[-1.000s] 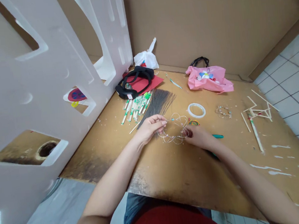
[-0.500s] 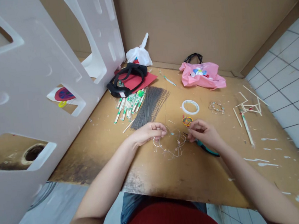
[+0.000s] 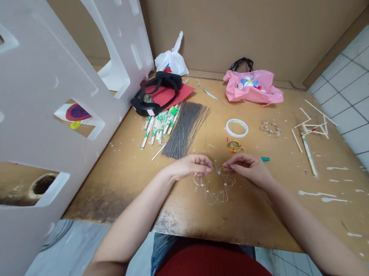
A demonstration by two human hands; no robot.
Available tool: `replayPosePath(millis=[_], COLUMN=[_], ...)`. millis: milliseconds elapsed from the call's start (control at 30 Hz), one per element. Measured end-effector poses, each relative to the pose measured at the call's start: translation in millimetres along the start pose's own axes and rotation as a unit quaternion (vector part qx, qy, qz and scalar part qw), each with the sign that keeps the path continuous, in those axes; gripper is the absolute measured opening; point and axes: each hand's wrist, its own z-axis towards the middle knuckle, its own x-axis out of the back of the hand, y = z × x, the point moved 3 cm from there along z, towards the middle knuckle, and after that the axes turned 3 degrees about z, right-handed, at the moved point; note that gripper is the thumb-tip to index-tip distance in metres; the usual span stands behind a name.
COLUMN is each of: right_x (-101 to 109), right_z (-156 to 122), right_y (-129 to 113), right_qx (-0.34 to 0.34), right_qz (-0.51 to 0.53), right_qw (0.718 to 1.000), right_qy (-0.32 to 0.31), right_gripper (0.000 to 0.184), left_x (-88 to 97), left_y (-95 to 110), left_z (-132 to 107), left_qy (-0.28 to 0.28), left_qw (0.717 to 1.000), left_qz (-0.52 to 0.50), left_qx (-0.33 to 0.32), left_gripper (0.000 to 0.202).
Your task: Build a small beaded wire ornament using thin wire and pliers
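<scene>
Through the head camera, I see my left hand (image 3: pixel 195 165) pinching the round, silvery wire ring with tiny beads (image 3: pixel 218 200), over the brown bench (image 3: pixel 263 228). My right hand (image 3: pixel 248 167) pinches its far edge, I think to hold it steady. Tangled coloured rubber bands (image 3: pixel 234 146) lie just past, with thin grey wires (image 3: pixel 185 131) to the left. My right hand partly hides a small teal thing (image 3: pixel 265 159).

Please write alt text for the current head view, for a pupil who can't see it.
A person's left hand pinches a beaded wire ring above a brown table, the right hand bringing its fingertips to the ring's far right. Beyond lie thin grey wires, wrapped sticks, a tape roll and rubber bands, with a pink bag farther back.
</scene>
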Motion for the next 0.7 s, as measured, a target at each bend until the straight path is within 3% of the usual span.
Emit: replayPosePath(millis=[333, 533, 700], right_x=[6.3, 6.1, 9.4], right_z=[-2.7, -6.5, -8.7], right_y=[1.3, -8.6, -11.3], right_qx=[-0.001, 0.096, 0.078], right_qz=[-0.011, -0.197, -0.243], right_qw=[0.999, 0.975, 0.964], right_qy=[0.045, 0.042, 0.071], right_gripper=[0.012, 0.025, 0.025], left_x=[0.0, 0.2, -0.2], left_y=[-1.9, -2.5, -4.6], left_z=[1.6, 1.6, 3.4], left_qy=[-0.005, -0.005, 0.004], left_qw=[1.000, 1.000, 1.000], left_qz=[0.001, 0.000, 0.015], left_qx=[0.012, 0.008, 0.006], left_gripper=[0.021, 0.021, 0.022])
